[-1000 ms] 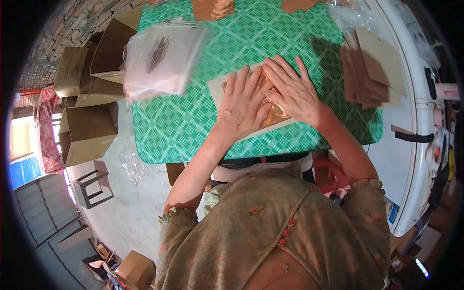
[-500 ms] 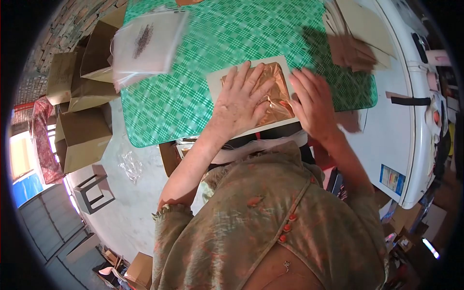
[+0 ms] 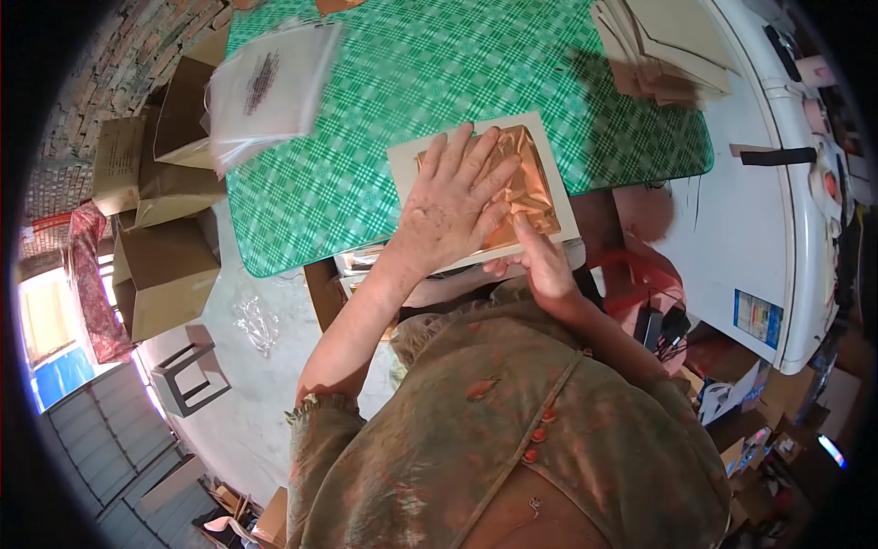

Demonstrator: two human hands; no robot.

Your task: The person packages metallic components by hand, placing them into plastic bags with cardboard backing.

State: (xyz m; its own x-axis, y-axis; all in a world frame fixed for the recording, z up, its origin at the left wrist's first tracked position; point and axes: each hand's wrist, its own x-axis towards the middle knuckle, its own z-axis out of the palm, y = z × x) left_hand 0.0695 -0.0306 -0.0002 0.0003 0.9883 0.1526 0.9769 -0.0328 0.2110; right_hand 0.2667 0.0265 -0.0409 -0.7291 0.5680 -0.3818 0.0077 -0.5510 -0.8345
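A cream board [image 3: 562,203] with a sheet of crinkled copper-coloured foil [image 3: 530,183] on it lies at the near edge of the green checked table, its near part jutting past the edge. My left hand [image 3: 448,201] rests flat on the foil, fingers spread, covering its left half. At the board's near right side is my right hand [image 3: 547,270]. Its thumb lies over the board's near edge, and the other fingers are curled below that edge, partly hidden.
Clear plastic bags [image 3: 270,87] are stacked at the table's [image 3: 439,64] far left. Cream boards [image 3: 672,46] are piled at the far right. Open cardboard boxes [image 3: 169,274] stand left of the table; a white appliance [image 3: 732,220] is on the right. A dark frame [image 3: 192,375] sits on the floor.
My right hand has moved from the board's right side down to its near edge, the thumb now on top. My left hand stays flat on the foil.
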